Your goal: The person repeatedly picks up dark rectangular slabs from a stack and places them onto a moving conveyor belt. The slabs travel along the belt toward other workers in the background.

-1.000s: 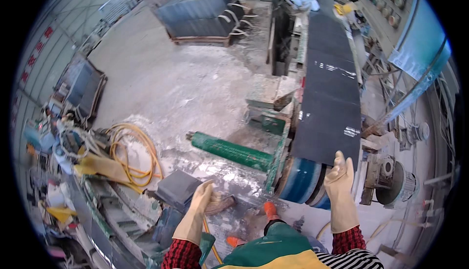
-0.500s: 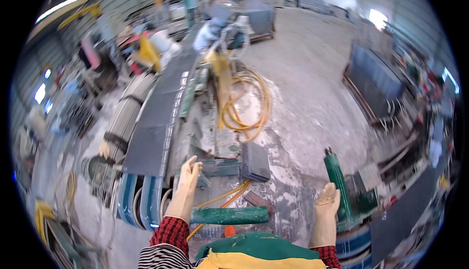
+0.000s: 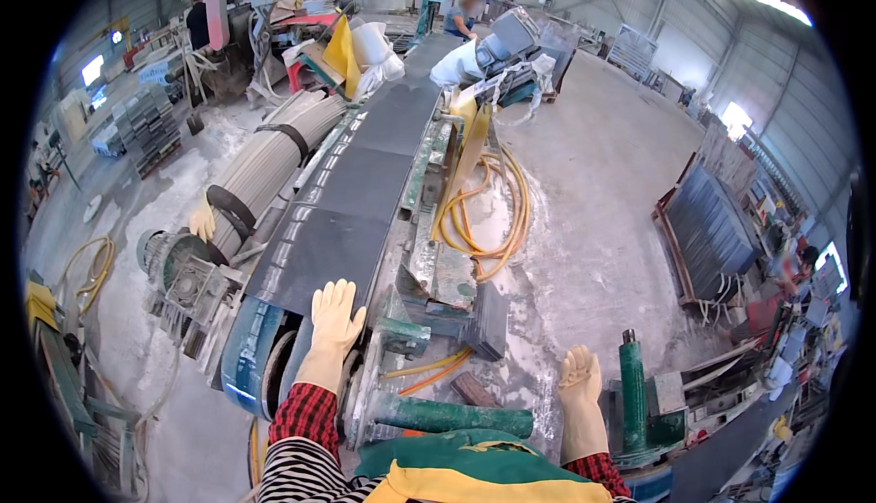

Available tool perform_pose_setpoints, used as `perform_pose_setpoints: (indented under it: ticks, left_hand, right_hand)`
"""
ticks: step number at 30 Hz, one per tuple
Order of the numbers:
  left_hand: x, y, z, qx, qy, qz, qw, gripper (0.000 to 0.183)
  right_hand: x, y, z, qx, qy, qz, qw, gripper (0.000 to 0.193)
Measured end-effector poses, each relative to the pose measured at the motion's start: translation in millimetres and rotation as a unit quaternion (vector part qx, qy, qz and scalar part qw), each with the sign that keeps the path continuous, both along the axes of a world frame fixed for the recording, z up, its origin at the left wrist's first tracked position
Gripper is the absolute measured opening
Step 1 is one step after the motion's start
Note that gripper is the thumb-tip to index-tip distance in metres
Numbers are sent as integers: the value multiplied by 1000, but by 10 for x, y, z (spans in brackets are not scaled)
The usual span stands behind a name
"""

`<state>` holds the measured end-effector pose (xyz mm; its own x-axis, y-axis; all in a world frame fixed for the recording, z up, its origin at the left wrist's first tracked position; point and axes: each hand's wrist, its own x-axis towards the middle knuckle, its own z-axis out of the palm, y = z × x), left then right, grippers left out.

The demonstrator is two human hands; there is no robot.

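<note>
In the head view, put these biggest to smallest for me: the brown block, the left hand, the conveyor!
1. Conveyor, by far
2. Left hand, helped by being near the camera
3. Brown block

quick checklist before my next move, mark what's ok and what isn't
1. Hand protection: ok, left hand and right hand are gloved.
2. Hands free: ok, both look empty with fingers open.
3. Left hand off the near dark slab: cannot tell, it overlaps the slab's near end in view.
4. Blue belt stopped: cannot tell from this view.
5. Footing: not ok, an orange hose and a brown block lie nearby.
</note>
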<state>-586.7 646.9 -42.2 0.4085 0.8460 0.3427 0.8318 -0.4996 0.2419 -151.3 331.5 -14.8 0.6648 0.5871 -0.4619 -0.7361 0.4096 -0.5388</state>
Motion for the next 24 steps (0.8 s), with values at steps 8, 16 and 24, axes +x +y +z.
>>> perform_pose_setpoints:
  ticks: [8, 16, 24]
  left_hand:
    - [437, 657, 84, -41, 19, 16, 999, 61]
    - [771, 1090, 181, -41, 3, 96, 995, 66]
    - [1124, 1177, 180, -103, -4, 159, 982, 69]
  right_hand:
    - [74, -359, 73, -29, -30, -39, 998, 38]
    - [439, -538, -150, -104, -59, -83, 989, 38]
    - [731, -176, -532, -140, -61, -14, 988, 44]
